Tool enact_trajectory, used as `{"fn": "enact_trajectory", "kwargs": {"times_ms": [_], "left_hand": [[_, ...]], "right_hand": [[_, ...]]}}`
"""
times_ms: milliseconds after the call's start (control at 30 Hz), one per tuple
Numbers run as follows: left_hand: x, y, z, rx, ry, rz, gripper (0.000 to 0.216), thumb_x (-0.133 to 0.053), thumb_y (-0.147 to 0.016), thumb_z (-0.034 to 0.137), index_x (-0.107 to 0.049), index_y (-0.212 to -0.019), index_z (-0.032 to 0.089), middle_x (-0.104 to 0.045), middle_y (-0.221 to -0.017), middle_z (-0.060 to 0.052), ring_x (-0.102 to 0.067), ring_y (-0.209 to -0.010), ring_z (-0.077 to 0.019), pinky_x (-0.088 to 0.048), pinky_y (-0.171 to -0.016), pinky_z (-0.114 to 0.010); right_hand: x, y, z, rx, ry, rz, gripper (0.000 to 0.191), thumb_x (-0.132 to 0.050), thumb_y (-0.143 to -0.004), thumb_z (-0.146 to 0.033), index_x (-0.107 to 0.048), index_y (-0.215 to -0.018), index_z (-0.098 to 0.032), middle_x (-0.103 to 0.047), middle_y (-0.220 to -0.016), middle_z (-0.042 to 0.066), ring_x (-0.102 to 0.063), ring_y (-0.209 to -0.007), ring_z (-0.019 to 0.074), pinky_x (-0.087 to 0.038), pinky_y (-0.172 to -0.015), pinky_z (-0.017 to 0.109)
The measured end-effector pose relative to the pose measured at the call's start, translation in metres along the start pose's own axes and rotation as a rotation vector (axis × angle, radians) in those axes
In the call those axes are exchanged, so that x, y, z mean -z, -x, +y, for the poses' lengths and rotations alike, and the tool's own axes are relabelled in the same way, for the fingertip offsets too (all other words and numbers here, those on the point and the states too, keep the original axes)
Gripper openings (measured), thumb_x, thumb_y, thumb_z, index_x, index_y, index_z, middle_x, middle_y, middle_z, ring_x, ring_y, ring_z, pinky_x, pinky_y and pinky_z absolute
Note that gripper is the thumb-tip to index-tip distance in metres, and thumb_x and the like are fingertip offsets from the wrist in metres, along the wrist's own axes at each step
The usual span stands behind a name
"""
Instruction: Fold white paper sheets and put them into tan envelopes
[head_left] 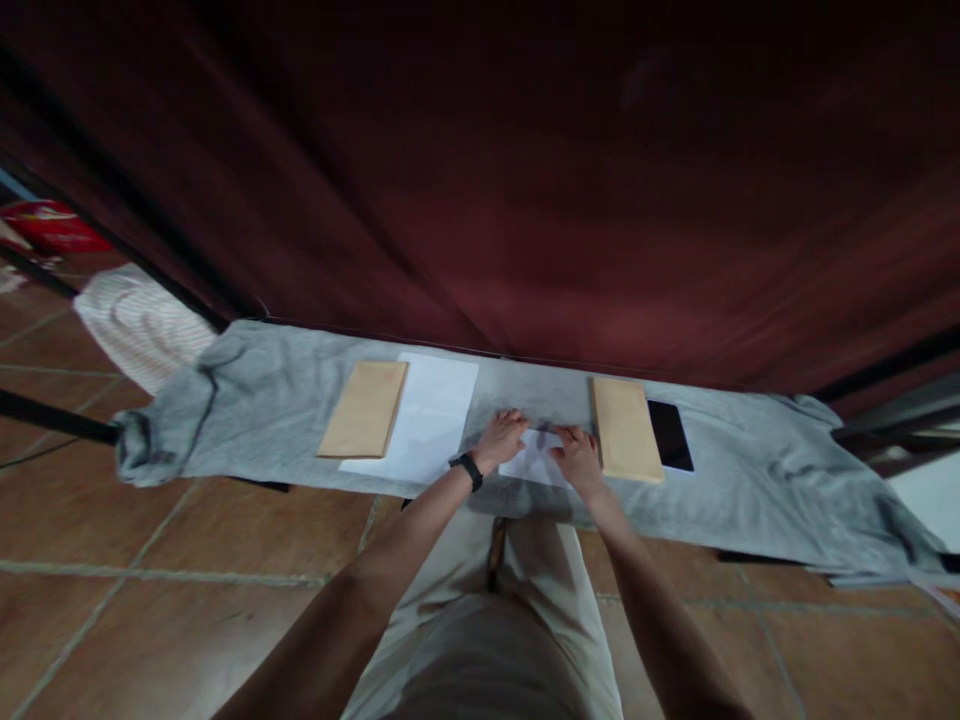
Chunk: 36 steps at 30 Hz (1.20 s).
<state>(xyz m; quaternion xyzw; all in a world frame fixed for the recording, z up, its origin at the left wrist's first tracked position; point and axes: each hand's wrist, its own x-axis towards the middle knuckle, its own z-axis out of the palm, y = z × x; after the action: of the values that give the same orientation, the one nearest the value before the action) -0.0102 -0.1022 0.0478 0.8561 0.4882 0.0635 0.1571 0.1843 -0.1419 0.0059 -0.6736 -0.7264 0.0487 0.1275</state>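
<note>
A small folded sheet of white paper lies on the grey cloth in front of me. My left hand, with a dark band on its wrist, has its fingers closed at the sheet's left end. At the right end, my right hand has its fingers bent together over the paper's upper edge. Part of the sheet is hidden under both hands. Beside my right hand lies a brown envelope. To the left of my left hand are larger white sheets, partly covered by another stack of brown envelopes.
Grey cloth covers the long, narrow bench. A dark phone lies right of the right envelope. Behind the bench hangs a dark red curtain. Striped fabric and a red object are at the far left, above the tiled floor.
</note>
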Motion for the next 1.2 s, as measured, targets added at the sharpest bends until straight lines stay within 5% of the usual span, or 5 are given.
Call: {"fn": "enact_trajectory", "kwargs": {"times_ms": [200,400,600,733,1200], "left_hand": [[0.035,-0.003,0.004,-0.005,-0.018,0.03,0.019,-0.056,-0.089,0.009,-0.071,-0.096,0.019,-0.069,-0.108,-0.009,-0.062,-0.108,-0.0237,-0.046,-0.1,-0.039],[0.064,0.01,0.015,-0.109,-0.134,0.259,0.03,-0.037,-0.103,0.018,-0.064,-0.115,0.023,-0.064,-0.121,-0.009,-0.053,-0.12,-0.0265,-0.039,-0.11,-0.045],[-0.003,0.045,0.01,-0.215,-0.134,0.145,0.025,-0.046,-0.097,0.011,-0.064,-0.112,0.02,-0.065,-0.119,-0.01,-0.058,-0.116,-0.0259,-0.044,-0.107,-0.044],[-0.042,0.061,0.005,-0.225,-0.057,0.158,0.025,-0.051,-0.094,0.007,-0.064,-0.112,0.019,-0.065,-0.125,-0.011,-0.057,-0.123,-0.0249,-0.045,-0.11,-0.043],[-0.053,0.095,-0.014,-0.18,0.025,0.17,0.049,-0.054,-0.1,0.034,-0.05,-0.146,0.018,-0.052,-0.154,-0.011,-0.045,-0.146,-0.0212,-0.034,-0.123,-0.041]], "right_hand": [[0.038,-0.022,0.001,0.05,-0.052,0.007,0.023,-0.054,-0.094,-0.013,-0.075,-0.096,-0.022,-0.07,-0.098,0.006,-0.068,-0.086,0.0188,-0.049,-0.087,0.03],[0.083,-0.026,0.01,0.163,-0.121,0.263,0.031,-0.042,-0.103,-0.021,-0.072,-0.106,-0.019,-0.07,-0.104,0.01,-0.064,-0.101,0.0221,-0.049,-0.099,0.036],[0.039,0.034,0.01,0.166,-0.046,0.086,0.034,-0.042,-0.099,-0.012,-0.072,-0.109,-0.022,-0.073,-0.108,0.007,-0.063,-0.112,0.0215,-0.036,-0.119,0.045],[0.008,0.065,0.01,0.105,-0.155,0.084,0.042,-0.043,-0.09,-0.005,-0.073,-0.114,-0.02,-0.072,-0.122,0.007,-0.062,-0.12,0.0197,-0.046,-0.113,0.037],[-0.042,0.037,-0.043,0.173,0.039,0.192,0.052,-0.041,-0.105,-0.037,-0.045,-0.154,-0.021,-0.04,-0.162,0.015,-0.037,-0.149,0.0306,-0.032,-0.118,0.051]]}}
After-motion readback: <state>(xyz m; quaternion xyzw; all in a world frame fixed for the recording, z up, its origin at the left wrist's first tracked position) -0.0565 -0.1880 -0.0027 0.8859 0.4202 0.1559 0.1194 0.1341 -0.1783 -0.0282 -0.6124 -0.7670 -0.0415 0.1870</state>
